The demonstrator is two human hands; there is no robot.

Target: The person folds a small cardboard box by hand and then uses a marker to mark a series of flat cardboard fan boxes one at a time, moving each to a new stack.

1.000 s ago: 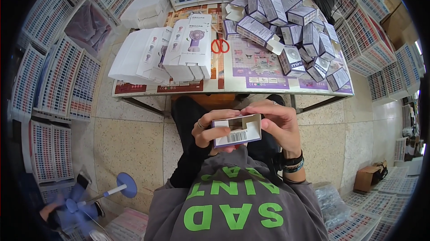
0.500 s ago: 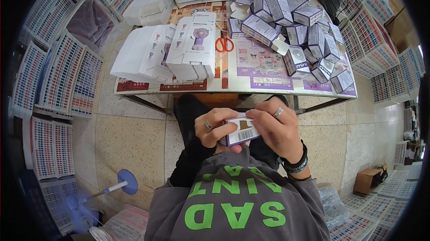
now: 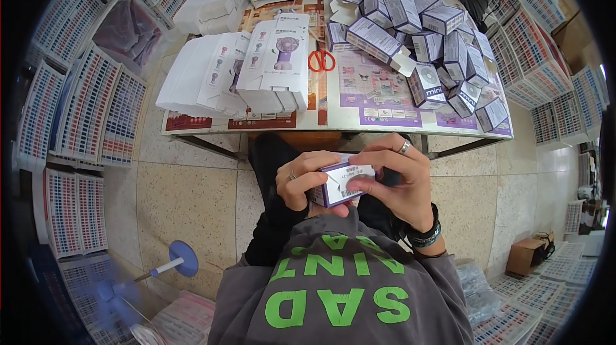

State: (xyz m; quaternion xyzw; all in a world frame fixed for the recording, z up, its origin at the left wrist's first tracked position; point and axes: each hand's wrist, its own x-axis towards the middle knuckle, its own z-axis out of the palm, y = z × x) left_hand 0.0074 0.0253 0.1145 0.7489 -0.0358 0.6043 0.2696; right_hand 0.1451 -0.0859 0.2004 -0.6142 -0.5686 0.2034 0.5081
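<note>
A small purple-and-white cardboard box [image 3: 333, 192] is held above my lap, in front of the table's near edge. My left hand [image 3: 297, 179] grips its left end, with the fingers bent over the top. On the right, my right hand [image 3: 403, 181] has its fingers along the far edge and its thumb pressed on the white end flap with the barcode. That flap lies over the end of the box, and its right part is hidden by the thumb. What is inside cannot be seen.
On the table [image 3: 256, 122], stacks of flat white cartons [image 3: 273, 79] stand at left. Red-handled scissors [image 3: 321, 61] lie mid-table, and a heap of purple boxes [image 3: 399, 10] covers the right. Crates with red and blue rows [image 3: 86, 104] line both sides. A blue fan [image 3: 115, 294] stands lower left.
The brown opening at the end of the box is now covered by the white flap. My right thumb has come down onto the flap, and its fingers have shifted along the edge.
</note>
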